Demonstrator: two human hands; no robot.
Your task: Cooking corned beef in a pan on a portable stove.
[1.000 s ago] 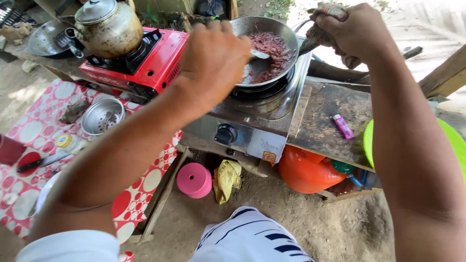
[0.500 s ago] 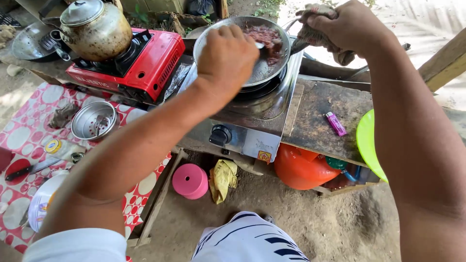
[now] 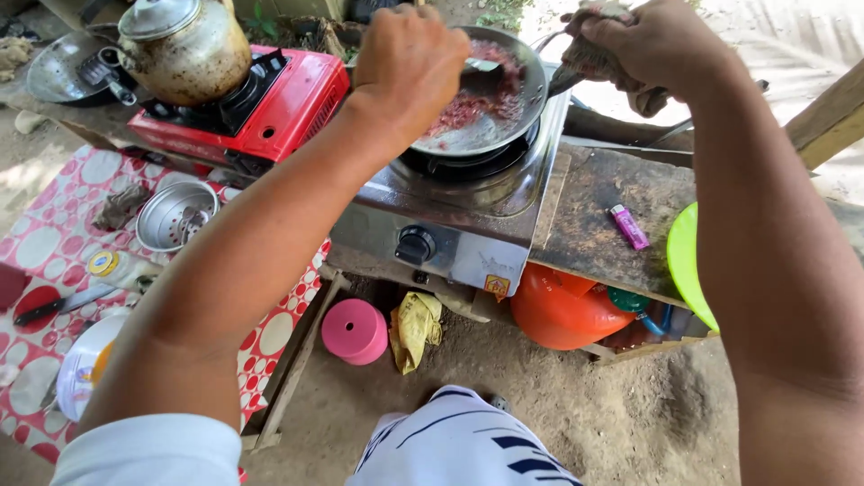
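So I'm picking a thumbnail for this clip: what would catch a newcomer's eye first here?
First the frying pan of reddish food on the steel stove at top centre, with the left hand holding a utensil in it and the right hand gripping the handle through a cloth. Next, the bright red stove at upper left carrying a worn kettle.

The place is outdoors, in bright daylight. The floor (image 3: pixel 576 405) is bare brown earth. A dark wooden desk (image 3: pixel 594 216) stands on the right. On the left, a cloth (image 3: pixel 54 243) with red and white circles covers a low surface.
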